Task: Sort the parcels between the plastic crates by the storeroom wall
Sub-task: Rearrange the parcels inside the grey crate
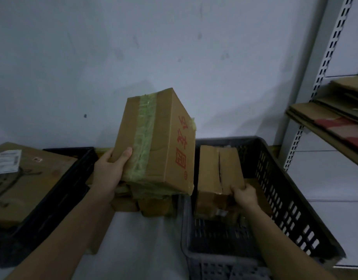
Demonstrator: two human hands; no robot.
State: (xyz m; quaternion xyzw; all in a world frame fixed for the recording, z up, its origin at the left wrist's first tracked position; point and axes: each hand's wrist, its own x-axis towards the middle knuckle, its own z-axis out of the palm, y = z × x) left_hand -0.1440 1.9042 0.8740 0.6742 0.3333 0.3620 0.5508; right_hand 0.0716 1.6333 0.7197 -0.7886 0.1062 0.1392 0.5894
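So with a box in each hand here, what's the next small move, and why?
Probably lower the taped box into the grey crate. The left hand holds it tilted in the air above the loose boxes on the floor, close to the crate's near wall, while the right hand grips the small box already inside, steadying it and leaving bare floor nearer the camera.

Left hand (111,168): we see it raised, thumb on top, fingers curled in a grip.
Right hand (244,196): lower, knuckles up, fingers clamped.
Forearms: both bare, extended forward.
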